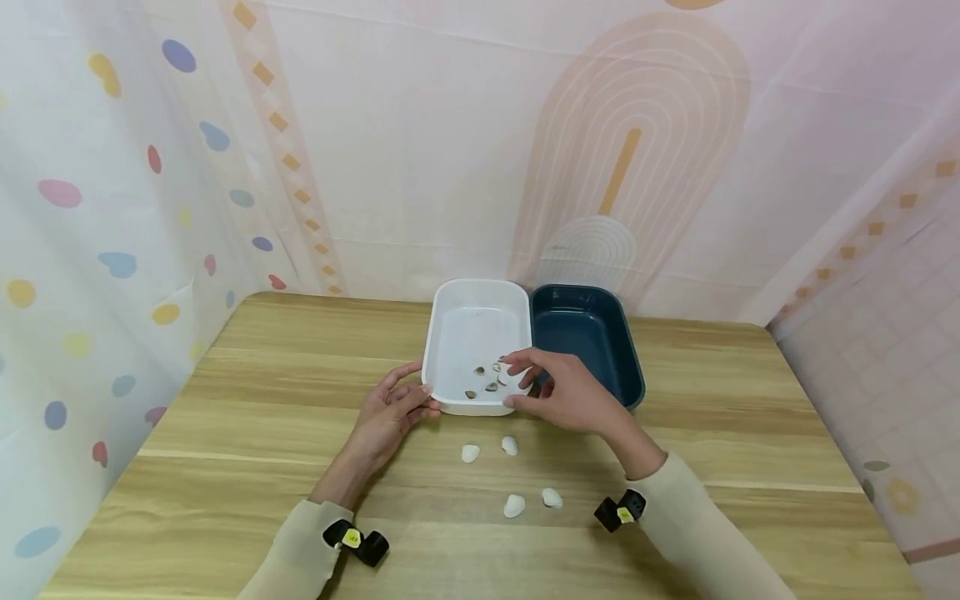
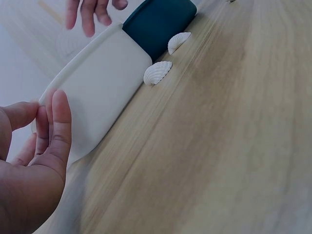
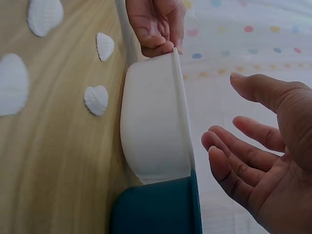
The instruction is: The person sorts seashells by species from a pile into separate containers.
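My left hand [image 1: 386,417] grips the near left corner of a white tray [image 1: 474,337], thumb and fingers pinching its rim in the left wrist view. Over the tray's near right corner hovers my right hand [image 1: 566,392], its fingers loosely bent and apart; the right wrist view shows nothing between them. Several small brownish shells [image 1: 470,394] lie inside the tray near its front, partly hidden by the right hand. On the table in front are several white ribbed seashells [image 1: 514,506], two of them close to the tray.
A dark blue tray [image 1: 581,333] stands against the white tray's right side. Both sit on a wood-grain table [image 1: 300,358] near its back edge. Patterned cloth [image 1: 420,150] hangs behind and at both sides.
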`<control>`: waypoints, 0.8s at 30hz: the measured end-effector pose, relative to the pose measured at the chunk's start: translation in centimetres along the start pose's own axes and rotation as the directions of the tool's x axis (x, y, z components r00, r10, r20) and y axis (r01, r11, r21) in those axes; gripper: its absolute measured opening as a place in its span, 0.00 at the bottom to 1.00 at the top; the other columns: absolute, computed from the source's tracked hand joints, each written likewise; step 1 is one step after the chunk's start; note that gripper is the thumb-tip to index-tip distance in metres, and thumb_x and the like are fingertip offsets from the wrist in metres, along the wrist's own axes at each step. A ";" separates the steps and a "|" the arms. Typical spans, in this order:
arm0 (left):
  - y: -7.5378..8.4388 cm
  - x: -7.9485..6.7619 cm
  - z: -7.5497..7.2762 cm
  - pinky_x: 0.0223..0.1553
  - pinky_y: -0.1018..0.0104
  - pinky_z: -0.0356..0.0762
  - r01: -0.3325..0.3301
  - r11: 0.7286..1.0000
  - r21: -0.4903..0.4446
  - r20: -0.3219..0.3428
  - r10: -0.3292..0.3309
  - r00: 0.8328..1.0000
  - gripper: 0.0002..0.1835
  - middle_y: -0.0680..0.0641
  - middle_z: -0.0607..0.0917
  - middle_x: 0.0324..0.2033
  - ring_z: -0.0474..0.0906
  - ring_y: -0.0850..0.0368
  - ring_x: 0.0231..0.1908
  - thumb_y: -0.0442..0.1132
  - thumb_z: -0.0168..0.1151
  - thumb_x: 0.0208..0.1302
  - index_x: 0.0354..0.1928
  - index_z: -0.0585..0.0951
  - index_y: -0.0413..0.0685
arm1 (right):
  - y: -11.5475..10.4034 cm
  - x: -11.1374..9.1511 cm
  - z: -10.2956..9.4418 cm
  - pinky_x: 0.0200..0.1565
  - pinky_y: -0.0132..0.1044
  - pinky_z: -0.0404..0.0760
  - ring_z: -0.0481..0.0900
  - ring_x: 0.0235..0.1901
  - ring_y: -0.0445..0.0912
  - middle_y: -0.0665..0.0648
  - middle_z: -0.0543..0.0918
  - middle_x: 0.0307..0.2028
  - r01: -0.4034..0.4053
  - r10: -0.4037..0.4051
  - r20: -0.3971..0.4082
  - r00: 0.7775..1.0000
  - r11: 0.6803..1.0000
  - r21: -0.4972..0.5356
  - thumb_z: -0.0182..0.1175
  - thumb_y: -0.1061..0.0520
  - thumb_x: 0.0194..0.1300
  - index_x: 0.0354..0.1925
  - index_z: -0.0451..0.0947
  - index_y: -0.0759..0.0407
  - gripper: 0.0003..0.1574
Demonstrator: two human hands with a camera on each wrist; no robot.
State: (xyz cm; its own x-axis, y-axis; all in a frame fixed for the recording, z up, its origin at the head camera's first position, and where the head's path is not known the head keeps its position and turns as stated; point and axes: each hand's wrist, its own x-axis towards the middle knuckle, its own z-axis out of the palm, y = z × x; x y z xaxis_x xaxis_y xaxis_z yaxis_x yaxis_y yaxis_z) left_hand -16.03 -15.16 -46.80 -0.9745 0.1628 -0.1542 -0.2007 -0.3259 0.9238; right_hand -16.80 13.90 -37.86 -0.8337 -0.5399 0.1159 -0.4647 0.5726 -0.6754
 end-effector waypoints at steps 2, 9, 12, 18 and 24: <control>0.0 0.0 0.0 0.44 0.69 0.90 0.000 1.000 -0.001 -0.002 0.000 1.000 0.30 0.49 0.85 0.38 0.87 0.60 0.34 0.28 0.57 0.75 0.75 0.62 0.44 | 0.1 -0.6 0.0 0.39 0.44 0.90 0.86 0.42 0.49 0.56 0.88 0.52 0.012 -0.012 -0.003 1.000 1.000 0.000 0.72 0.51 0.65 0.64 0.77 0.53 0.30; 0.0 0.0 0.0 0.44 0.69 0.90 0.004 1.000 0.004 -0.008 -0.004 1.000 0.30 0.49 0.85 0.38 0.87 0.60 0.35 0.28 0.57 0.75 0.75 0.63 0.44 | 0.3 -2.6 0.1 0.38 0.45 0.89 0.85 0.41 0.46 0.57 0.87 0.51 0.030 -0.031 0.017 0.999 0.999 0.026 0.72 0.51 0.66 0.65 0.75 0.54 0.32; 0.0 0.0 -0.1 0.44 0.69 0.90 0.007 1.000 -0.001 -0.008 -0.007 1.000 0.30 0.49 0.85 0.38 0.87 0.60 0.34 0.28 0.57 0.75 0.75 0.63 0.45 | 0.5 -3.3 0.3 0.37 0.39 0.88 0.85 0.42 0.44 0.56 0.87 0.50 0.022 -0.023 0.021 1.000 1.000 0.020 0.71 0.50 0.66 0.65 0.76 0.54 0.32; -0.1 0.1 -0.1 0.44 0.69 0.91 0.002 1.000 -0.015 -0.010 -0.002 1.000 0.30 0.49 0.85 0.37 0.87 0.60 0.34 0.28 0.57 0.74 0.75 0.63 0.45 | 0.7 -4.4 0.4 0.36 0.34 0.86 0.84 0.42 0.46 0.55 0.87 0.49 -0.013 0.011 0.041 0.999 0.999 0.038 0.72 0.50 0.65 0.64 0.76 0.55 0.31; -0.1 0.1 0.1 0.44 0.69 0.91 -0.006 1.000 -0.021 -0.006 0.006 1.000 0.31 0.49 0.86 0.37 0.87 0.60 0.34 0.27 0.57 0.74 0.75 0.62 0.43 | 1.3 -5.8 0.8 0.36 0.30 0.85 0.84 0.42 0.44 0.55 0.87 0.49 -0.069 0.063 0.086 0.994 0.995 0.068 0.72 0.48 0.65 0.63 0.77 0.55 0.32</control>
State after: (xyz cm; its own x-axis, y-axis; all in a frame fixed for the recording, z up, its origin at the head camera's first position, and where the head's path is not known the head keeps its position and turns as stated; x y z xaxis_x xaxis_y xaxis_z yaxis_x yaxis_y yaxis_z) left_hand -16.12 -15.05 -46.91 -0.9763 0.1550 -0.1513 -0.1971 -0.3464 0.9171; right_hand -12.33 17.25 -40.01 -0.8326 -0.5538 0.0099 -0.3847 0.5654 -0.7296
